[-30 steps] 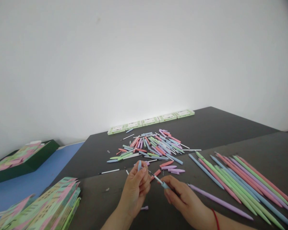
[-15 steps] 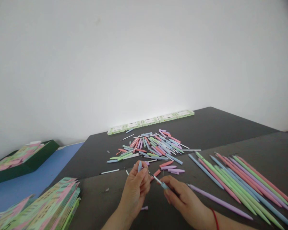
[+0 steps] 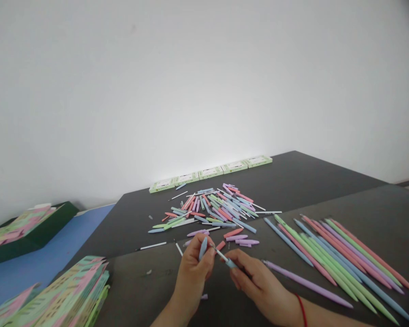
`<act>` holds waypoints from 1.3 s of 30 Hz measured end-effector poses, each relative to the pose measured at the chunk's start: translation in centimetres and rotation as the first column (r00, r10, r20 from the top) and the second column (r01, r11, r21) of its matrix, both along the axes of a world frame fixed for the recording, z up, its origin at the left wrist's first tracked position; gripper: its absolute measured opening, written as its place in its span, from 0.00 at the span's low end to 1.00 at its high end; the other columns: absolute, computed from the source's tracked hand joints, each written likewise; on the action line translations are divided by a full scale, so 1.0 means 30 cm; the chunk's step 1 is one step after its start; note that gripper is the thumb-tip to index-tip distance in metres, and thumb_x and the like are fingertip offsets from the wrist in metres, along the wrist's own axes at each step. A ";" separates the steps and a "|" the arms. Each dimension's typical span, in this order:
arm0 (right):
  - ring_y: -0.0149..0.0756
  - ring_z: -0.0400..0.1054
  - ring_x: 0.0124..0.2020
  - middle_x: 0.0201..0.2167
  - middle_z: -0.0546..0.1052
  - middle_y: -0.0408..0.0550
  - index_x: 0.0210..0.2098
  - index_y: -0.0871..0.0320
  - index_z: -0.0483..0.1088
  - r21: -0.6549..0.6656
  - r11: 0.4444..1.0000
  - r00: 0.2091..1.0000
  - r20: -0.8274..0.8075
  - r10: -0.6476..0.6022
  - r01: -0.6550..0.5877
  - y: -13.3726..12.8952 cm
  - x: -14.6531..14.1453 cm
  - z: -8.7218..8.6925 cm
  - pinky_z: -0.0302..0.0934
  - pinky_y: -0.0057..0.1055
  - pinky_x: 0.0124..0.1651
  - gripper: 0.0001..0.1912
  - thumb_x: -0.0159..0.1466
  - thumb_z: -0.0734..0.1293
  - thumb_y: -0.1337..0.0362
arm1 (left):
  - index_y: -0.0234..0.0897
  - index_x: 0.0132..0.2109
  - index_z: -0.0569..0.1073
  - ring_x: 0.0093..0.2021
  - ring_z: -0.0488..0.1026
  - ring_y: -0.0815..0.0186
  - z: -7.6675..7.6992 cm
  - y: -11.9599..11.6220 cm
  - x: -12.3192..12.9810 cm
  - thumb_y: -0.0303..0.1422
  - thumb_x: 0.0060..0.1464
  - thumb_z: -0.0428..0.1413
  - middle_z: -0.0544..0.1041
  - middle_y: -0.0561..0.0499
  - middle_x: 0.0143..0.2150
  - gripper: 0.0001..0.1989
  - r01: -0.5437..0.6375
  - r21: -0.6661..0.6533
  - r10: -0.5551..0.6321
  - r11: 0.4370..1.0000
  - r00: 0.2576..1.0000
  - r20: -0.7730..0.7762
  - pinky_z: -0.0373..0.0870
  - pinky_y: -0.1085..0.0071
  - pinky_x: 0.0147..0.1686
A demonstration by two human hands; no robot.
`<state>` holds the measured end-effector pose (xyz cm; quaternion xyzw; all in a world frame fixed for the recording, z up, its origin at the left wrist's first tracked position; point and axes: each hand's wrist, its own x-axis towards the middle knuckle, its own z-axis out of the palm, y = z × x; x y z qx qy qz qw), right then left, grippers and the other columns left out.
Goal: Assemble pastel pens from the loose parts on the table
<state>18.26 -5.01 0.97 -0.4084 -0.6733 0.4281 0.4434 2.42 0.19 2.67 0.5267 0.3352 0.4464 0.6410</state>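
Note:
Near the table's front, my left hand [image 3: 195, 268] pinches a small blue pointed pen piece [image 3: 203, 249] between thumb and fingers. My right hand [image 3: 255, 278], just right of it, is closed on a blue pen barrel [image 3: 231, 263], with a white refill [image 3: 221, 255] sticking out toward my left fingertips. The refill's tip meets or nearly meets the left fingers; the exact contact is too small to tell. Beyond my hands lies a pile of short pen parts [image 3: 221, 209] in blue, green, red and purple, mixed with white refills.
Long pastel pens [image 3: 341, 254] lie side by side at the right, with one purple pen [image 3: 306, 284] nearer my right hand. Flat green-white boxes [image 3: 210, 172] line the table's back edge. Printed packets [image 3: 68, 290] stack at the lower left; a dark green box [image 3: 51, 229] stands beyond.
The blue piece in my left hand has tilted and shows more between the fingers. My right hand has shifted slightly left, still gripping the barrel. The whole view has moved a little.

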 end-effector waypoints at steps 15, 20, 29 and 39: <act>0.27 0.57 0.23 0.25 0.63 0.38 0.44 0.55 0.63 -0.049 0.999 1.000 -0.013 0.020 -0.020 -0.002 -0.005 -0.020 0.53 0.23 0.27 0.08 0.69 0.54 0.64 | 0.35 0.38 0.68 0.41 0.75 0.61 0.099 0.019 -0.005 0.35 0.56 0.55 0.79 0.45 0.38 0.07 -0.192 -0.161 0.239 0.968 0.896 0.374 0.68 0.62 0.47; 0.27 0.57 0.24 0.26 0.64 0.38 0.46 0.55 0.62 -0.053 0.998 0.999 -0.010 0.031 -0.032 -0.008 -0.007 -0.020 0.53 0.23 0.28 0.09 0.69 0.54 0.64 | 0.36 0.38 0.68 0.48 0.74 0.57 0.101 0.004 0.001 0.34 0.58 0.53 0.79 0.42 0.43 0.05 -0.152 -0.164 0.209 0.975 0.882 0.423 0.62 0.55 0.54; 0.28 0.59 0.25 0.25 0.65 0.38 0.41 0.56 0.63 -0.034 0.999 0.998 0.050 0.030 -0.028 -0.004 -0.009 0.001 0.54 0.24 0.29 0.06 0.68 0.56 0.66 | 0.38 0.40 0.66 0.50 0.73 0.55 0.084 -0.013 0.018 0.34 0.59 0.52 0.77 0.42 0.48 0.05 -0.124 -0.147 0.174 0.981 0.899 0.402 0.64 0.53 0.52; 0.29 0.60 0.26 0.26 0.67 0.40 0.40 0.56 0.63 -0.001 1.000 0.995 0.100 0.022 -0.022 -0.006 -0.008 0.008 0.55 0.25 0.31 0.06 0.67 0.56 0.67 | 0.39 0.41 0.65 0.48 0.74 0.55 0.064 -0.019 0.027 0.38 0.56 0.55 0.78 0.43 0.46 0.09 -0.141 -0.103 0.166 0.985 0.940 0.297 0.65 0.52 0.51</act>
